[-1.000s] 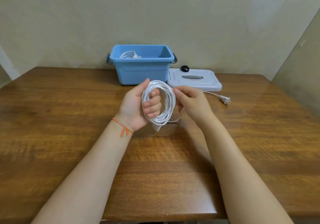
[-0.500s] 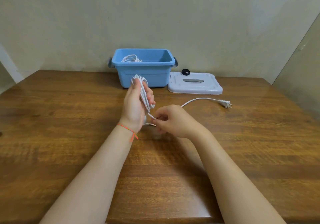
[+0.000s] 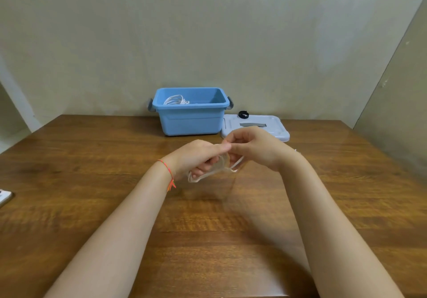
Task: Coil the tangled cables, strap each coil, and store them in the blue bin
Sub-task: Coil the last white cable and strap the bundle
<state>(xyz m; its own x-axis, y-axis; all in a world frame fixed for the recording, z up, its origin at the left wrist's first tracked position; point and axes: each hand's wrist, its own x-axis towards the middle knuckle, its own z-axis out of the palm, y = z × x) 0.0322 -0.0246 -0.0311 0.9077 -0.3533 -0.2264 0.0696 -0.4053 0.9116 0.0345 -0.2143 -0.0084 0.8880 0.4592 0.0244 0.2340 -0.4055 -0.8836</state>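
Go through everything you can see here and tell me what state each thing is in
Blue bin: open, lid off, one white coil inside.
Lid: flat on the table beside the bin.
Black strap: unused, on the lid.
White cable: coiled, unstrapped.
Left hand: grips the coil.
Right hand: pinches the cable.

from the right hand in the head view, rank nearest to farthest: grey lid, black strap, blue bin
From the right hand:
1. grey lid, just behind the hand
2. black strap, on the lid's far edge
3. blue bin, back left; close to the strap's rank
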